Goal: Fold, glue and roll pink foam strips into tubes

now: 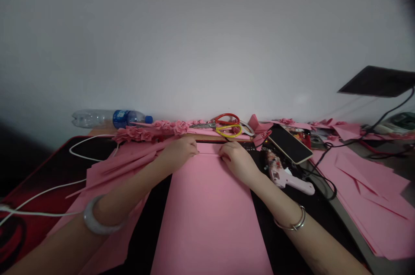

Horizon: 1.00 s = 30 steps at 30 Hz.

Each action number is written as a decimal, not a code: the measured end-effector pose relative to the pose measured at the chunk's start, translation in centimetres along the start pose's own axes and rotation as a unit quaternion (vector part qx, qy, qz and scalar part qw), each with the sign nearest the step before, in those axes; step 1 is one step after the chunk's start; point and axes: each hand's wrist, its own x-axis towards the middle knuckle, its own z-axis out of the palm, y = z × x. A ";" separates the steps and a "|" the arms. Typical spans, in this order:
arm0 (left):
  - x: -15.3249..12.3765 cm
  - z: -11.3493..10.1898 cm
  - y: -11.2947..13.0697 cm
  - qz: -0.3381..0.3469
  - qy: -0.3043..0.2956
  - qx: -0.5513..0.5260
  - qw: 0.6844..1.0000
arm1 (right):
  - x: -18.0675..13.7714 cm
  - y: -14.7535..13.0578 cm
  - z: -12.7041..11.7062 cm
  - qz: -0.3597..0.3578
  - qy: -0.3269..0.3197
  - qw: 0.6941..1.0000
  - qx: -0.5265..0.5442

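A long sheet of pink paper (210,214) lies lengthwise on the dark mat in front of me. Its far end is folded over into a narrow strip. At the strip's left end my left hand (181,152) is closed, fingertips pinching the paper edge. Opposite it, my right hand (239,160) has its fingers curled on the strip's right end, thumb tucked under. Just beyond the hands lie scissors with red and yellow handles (228,130). Pink paper flowers (175,128) rest behind my left hand.
On the right are a pale pink glue gun (293,180), a phone (290,143), black cables and a stack of pink sheets (369,197). More pink paper (106,180) lies under my left forearm. An empty plastic bottle (97,118) lies by the wall, with white cables (45,213) at left.
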 end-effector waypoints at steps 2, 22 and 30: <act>-0.5 0.5 0.2 -0.005 0.005 0.015 1.000 | -0.5 -0.3 0.3 0.007 -0.009 1.000 -0.020; -3.6 2.3 2.1 -0.029 -0.032 0.114 0.993 | -2.4 -1.3 1.5 -0.086 -0.038 0.982 -0.166; -4.4 2.6 3.0 -0.031 -0.014 0.088 0.996 | -3.9 -1.6 2.2 -0.092 -0.033 0.988 -0.123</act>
